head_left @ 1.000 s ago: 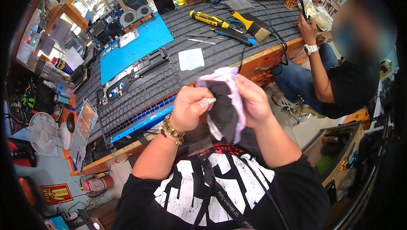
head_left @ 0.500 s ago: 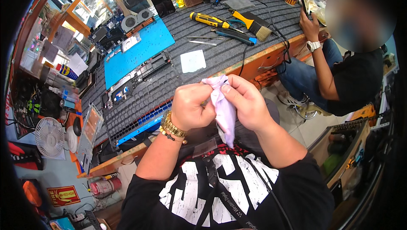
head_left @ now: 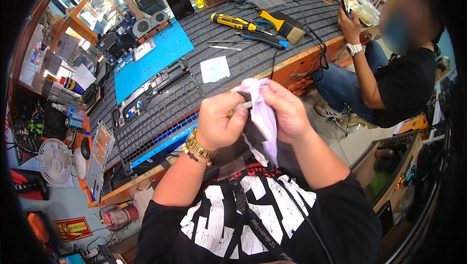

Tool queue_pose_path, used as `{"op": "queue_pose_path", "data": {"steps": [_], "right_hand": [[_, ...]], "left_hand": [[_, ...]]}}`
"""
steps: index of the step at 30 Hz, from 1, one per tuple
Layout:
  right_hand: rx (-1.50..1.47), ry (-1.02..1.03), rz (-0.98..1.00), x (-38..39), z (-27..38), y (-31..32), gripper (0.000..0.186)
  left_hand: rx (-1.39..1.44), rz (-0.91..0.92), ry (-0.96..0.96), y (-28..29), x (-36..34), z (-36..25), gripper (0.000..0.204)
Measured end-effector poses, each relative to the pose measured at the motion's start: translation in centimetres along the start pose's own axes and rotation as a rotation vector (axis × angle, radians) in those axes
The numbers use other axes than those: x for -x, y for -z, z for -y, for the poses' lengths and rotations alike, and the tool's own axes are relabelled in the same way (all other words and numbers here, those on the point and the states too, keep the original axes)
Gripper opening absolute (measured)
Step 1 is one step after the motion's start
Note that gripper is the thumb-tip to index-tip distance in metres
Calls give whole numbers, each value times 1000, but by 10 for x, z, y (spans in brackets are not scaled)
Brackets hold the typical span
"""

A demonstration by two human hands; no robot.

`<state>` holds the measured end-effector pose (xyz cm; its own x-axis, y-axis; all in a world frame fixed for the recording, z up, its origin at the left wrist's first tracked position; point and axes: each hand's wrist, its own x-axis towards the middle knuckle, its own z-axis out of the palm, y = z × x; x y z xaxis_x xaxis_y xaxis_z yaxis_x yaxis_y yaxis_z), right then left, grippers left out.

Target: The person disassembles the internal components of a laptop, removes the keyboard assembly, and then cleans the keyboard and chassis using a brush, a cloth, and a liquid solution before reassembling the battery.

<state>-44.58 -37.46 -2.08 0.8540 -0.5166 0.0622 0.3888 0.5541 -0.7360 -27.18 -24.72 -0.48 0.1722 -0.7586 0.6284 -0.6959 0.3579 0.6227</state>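
Note:
Above my lap, in front of the bench edge, my right hand grips a pale lilac cloth that hangs down in folds. My left hand is closed beside it, thumb against curled fingers. A small pale piece sticks out of the left fingers and meets the cloth; its kind is unclear. Past my hands, a black laptop keyboard frame lies along the bench, next to a blue mat that carries a circuit board with two round fans. A small white sheet is on the grey bench top.
A yellow-black screwdriver, pliers, tweezers and a brush lie farther back. A cable hangs over the bench edge. On the right a person sits holding a phone. A white fan stands at left.
The cloth has opened out and hangs wider. My left fingers have drawn slightly apart from it, showing the small pale piece. The view has shifted a little.

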Motion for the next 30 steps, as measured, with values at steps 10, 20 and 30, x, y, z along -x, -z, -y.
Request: {"op": "queue_pose_path", "data": {"steps": [10, 20, 30], "right_hand": [[-78, 330, -559, 31, 45, 146, 55], [-63, 107, -1134, -41, -48, 268, 41], [-390, -163, -957, -119, -163, 292, 27]], "left_hand": [[602, -121, 252, 19, 23, 3, 41], [494, -150, 80, 27, 19, 2, 47], [337, -219, 42, 55, 33, -4, 50]]}}
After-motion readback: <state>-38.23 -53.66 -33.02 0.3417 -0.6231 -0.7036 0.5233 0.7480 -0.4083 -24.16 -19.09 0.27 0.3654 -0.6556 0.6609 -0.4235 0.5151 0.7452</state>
